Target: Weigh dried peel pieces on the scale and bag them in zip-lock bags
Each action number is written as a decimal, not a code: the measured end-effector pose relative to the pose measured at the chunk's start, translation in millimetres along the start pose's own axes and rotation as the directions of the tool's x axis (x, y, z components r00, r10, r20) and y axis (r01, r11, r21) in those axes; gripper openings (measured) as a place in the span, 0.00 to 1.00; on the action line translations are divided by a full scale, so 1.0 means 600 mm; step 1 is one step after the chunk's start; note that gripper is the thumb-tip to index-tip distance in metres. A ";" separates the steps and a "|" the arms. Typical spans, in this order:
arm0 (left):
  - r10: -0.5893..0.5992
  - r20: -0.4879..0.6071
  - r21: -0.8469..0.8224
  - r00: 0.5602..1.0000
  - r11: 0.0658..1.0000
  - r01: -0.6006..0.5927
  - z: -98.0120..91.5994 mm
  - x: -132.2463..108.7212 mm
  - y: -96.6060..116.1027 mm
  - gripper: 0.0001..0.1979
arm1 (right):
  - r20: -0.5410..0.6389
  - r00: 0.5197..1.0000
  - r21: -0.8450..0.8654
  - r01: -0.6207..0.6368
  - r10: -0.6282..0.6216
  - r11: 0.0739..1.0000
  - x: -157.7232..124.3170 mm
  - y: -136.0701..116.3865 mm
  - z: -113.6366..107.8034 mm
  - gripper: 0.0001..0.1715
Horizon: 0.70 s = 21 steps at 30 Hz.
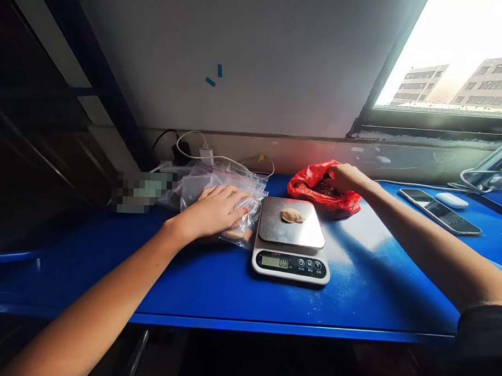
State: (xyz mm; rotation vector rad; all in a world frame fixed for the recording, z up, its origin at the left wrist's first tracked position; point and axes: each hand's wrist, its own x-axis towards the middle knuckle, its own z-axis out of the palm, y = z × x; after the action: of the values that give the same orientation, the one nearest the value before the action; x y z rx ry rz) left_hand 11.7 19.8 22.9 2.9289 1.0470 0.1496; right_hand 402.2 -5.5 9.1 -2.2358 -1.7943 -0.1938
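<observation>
My left hand (217,209) lies flat on a pile of clear zip bags (197,189), fingers stretched out. Some tan-brown pieces (240,233) show through the plastic beneath it. Right of the bags stands a white kitchen scale (289,260) with a steel pan; its display appears to read 0.0. On the pan rests a tan, rough, almond-shaped piece (293,216). My right hand (342,177) reaches into the mouth of a red plastic bag (312,201) behind the scale to the right. Its fingers are hidden among dark brown contents inside.
A phone (439,210) and a white oval case or mouse (451,200) lie at the right of the blue table (198,296). White cables and a charger (206,154) run along the wall. A window (453,69) is at the upper right. A blurred-out item (144,192) sits left.
</observation>
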 end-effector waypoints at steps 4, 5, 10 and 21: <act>0.010 -0.023 0.010 1.000 1.000 -0.010 0.006 0.001 -0.005 0.22 | 0.009 0.999 0.010 0.050 -0.050 0.999 -0.029 0.007 -0.019 0.15; 0.011 -0.027 0.011 1.000 1.000 -0.011 0.007 0.001 -0.005 0.22 | -0.004 0.999 0.025 0.048 -0.048 0.999 -0.038 0.008 -0.024 0.17; 0.015 -0.035 0.003 0.999 1.000 -0.015 0.006 0.000 -0.004 0.22 | -0.176 0.976 0.376 0.185 -0.126 0.908 -0.107 -0.026 -0.053 0.19; 0.015 -0.010 0.047 1.000 0.999 -0.014 0.001 0.001 -0.003 0.24 | -0.048 0.923 0.299 0.379 -0.383 0.876 -0.165 -0.162 -0.024 0.21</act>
State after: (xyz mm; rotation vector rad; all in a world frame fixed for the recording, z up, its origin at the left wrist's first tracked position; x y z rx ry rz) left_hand 11.4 21.6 22.0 2.9811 1.0447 0.1423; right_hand 286.1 -83.2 8.6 -1.6640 -2.0956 0.0234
